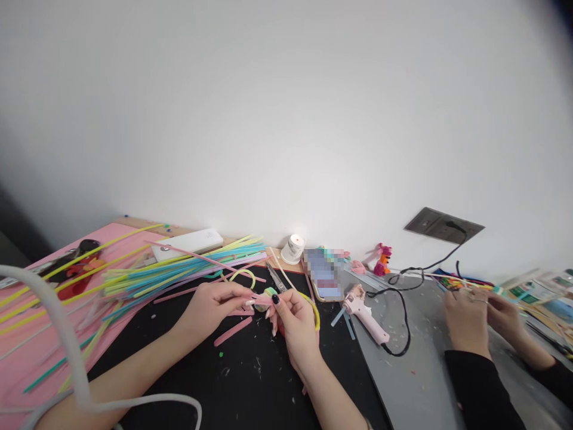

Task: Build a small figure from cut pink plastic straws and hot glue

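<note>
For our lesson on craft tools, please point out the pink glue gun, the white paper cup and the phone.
pink glue gun point(372, 324), head view, on its handle
white paper cup point(293, 249), head view, on its side wall
phone point(330, 291), head view, on its screen

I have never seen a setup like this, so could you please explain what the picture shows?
There is no robot here: the single picture comes from a camera worn on a person's head, looking forward and down at their own bare hands. The left hand and right hand meet over a black mat, holding a small pink piece between their fingertips. Around them lie a bundle of colored fuzzy stems, scissors, a white cup, a phone and a pink glue gun. At the far right, another person's hands are also at work.
</note>
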Tool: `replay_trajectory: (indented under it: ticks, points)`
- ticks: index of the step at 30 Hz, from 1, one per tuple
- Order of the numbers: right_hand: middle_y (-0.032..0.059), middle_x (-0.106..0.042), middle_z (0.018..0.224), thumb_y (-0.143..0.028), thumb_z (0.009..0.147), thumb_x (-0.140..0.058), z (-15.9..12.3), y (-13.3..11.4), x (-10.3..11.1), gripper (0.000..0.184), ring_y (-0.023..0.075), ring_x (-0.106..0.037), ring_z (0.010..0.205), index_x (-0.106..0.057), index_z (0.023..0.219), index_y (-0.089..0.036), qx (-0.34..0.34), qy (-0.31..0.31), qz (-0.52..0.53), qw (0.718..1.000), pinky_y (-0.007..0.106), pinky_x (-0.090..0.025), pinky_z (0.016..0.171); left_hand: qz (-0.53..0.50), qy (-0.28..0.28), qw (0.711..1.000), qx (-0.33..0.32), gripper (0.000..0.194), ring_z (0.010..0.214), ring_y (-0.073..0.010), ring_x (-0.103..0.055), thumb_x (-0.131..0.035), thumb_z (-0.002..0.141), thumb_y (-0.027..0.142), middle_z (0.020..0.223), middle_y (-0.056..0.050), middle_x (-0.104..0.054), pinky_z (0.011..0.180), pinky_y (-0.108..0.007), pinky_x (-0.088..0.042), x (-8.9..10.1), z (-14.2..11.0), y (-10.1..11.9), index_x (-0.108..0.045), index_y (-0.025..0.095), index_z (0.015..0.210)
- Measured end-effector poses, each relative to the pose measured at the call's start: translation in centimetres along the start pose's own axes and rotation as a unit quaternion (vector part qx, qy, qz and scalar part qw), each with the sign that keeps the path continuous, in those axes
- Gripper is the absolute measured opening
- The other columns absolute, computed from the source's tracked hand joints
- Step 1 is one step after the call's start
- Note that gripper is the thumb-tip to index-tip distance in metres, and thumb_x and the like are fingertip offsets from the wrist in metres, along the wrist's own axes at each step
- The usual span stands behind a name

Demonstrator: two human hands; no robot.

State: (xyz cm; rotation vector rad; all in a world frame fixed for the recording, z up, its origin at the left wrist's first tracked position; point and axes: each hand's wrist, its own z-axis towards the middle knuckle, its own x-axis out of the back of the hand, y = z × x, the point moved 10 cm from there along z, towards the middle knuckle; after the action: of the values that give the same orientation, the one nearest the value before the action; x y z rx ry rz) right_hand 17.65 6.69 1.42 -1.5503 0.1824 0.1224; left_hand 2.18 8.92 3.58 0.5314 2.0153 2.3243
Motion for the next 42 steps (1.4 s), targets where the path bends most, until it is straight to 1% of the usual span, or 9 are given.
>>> replay_trajectory:
  ticks: [7,13,19,22,25,28,32,37,42]
  points:
    - [0.0028,-0.065,0.065,-0.040,0.079,-0.060,0.1,0.4,-0.3,0.023,0.0096,-0.051,0.043,-0.059,0.077,-0.017,-0.015,-0.029,0.071,0.997,0.020,-0.040,0.041,0.094,0.015,0.995,-0.023,0.015,0.073,-0.0188,-0.066,-0.058,0.076,0.024,0.077,-0.001,-0.074,0.071,-0.025,-0.052,0.6,0.2,0.1,-0.073,0.020,0.078]
    - [0.0073,-0.067,0.067,-0.047,0.081,-0.056,0.0,0.4,-0.5,0.035,0.0118,-0.056,0.046,-0.062,0.085,-0.013,-0.029,-0.039,0.113,0.992,0.022,-0.043,0.042,0.083,0.009,0.996,-0.029,0.016,0.074,-0.0192,-0.067,-0.058,0.078,0.025,0.078,-0.001,-0.074,0.070,-0.025,-0.052,0.4,0.2,0.3,-0.073,0.020,0.077]
    - [0.0019,-0.066,0.062,-0.033,0.071,-0.070,0.1,0.6,-0.3,0.022,0.0095,-0.054,0.045,-0.061,0.079,-0.015,-0.033,-0.023,0.048,0.998,0.019,-0.043,0.043,0.073,0.004,0.997,-0.031,0.018,0.074,-0.0193,-0.067,-0.057,0.079,0.026,0.080,-0.001,-0.074,0.069,-0.025,-0.054,0.3,0.0,0.7,-0.075,0.021,0.077]
    - [0.0007,-0.066,0.061,-0.032,0.073,-0.068,0.1,0.4,-0.4,0.020,0.0080,-0.052,0.041,-0.056,0.072,-0.016,-0.025,-0.021,0.033,0.999,0.019,-0.042,0.043,0.079,0.013,0.996,-0.046,0.016,0.073,-0.0185,-0.066,-0.059,0.077,0.024,0.078,-0.001,-0.074,0.070,-0.025,-0.054,0.4,-0.1,1.2,-0.074,0.022,0.076]
    - [-0.0002,-0.065,0.060,-0.034,0.077,-0.064,0.1,0.2,-0.5,0.023,0.0074,-0.050,0.040,-0.051,0.069,-0.017,-0.014,-0.027,0.029,0.999,0.018,-0.041,0.042,0.047,0.008,0.998,-0.037,0.015,0.072,-0.0176,-0.067,-0.059,0.077,0.022,0.076,-0.001,-0.073,0.067,-0.024,-0.056,0.1,-0.1,1.2,-0.074,0.021,0.077]
    - [-0.0010,-0.063,0.059,-0.036,0.080,-0.062,0.1,0.2,-0.5,0.025,0.0080,-0.050,0.041,-0.048,0.070,-0.018,-0.001,-0.033,0.038,0.999,0.018,-0.041,0.042,-0.007,-0.002,1.000,-0.015,0.016,0.071,-0.0170,-0.067,-0.059,0.077,0.022,0.076,0.000,-0.072,0.065,-0.025,-0.057,-0.3,-0.2,0.5,-0.075,0.021,0.079]
    - [-0.0011,-0.062,0.061,-0.035,0.082,-0.061,0.2,0.4,-0.5,0.024,0.0084,-0.050,0.043,-0.047,0.072,-0.019,0.012,-0.038,0.066,0.997,0.019,-0.042,0.044,-0.062,-0.032,0.998,-0.006,0.017,0.074,-0.0179,-0.069,-0.059,0.078,0.024,0.076,0.001,-0.071,0.070,-0.028,-0.059,-1.1,-0.1,-0.6,-0.075,0.024,0.082]
    - [-0.0019,-0.061,0.060,-0.034,0.082,-0.062,0.1,0.1,-0.8,0.023,0.0088,-0.051,0.044,-0.049,0.070,-0.019,0.010,-0.046,0.104,0.993,0.020,-0.041,0.045,-0.028,-0.042,0.999,-0.020,0.014,0.071,-0.0180,-0.068,-0.061,0.077,0.024,0.073,0.000,-0.070,0.071,-0.030,-0.058,-1.3,0.1,-0.9,-0.075,0.023,0.082]
    - [-0.0017,-0.062,0.060,-0.034,0.081,-0.063,0.0,0.0,-1.1,0.025,0.0091,-0.052,0.044,-0.047,0.070,-0.019,0.000,-0.051,0.125,0.991,0.021,-0.043,0.046,-0.010,-0.049,0.998,-0.040,0.014,0.068,-0.0167,-0.067,-0.059,0.078,0.024,0.072,-0.001,-0.067,0.066,-0.027,-0.057,-1.4,-0.1,0.0,-0.072,0.020,0.080]
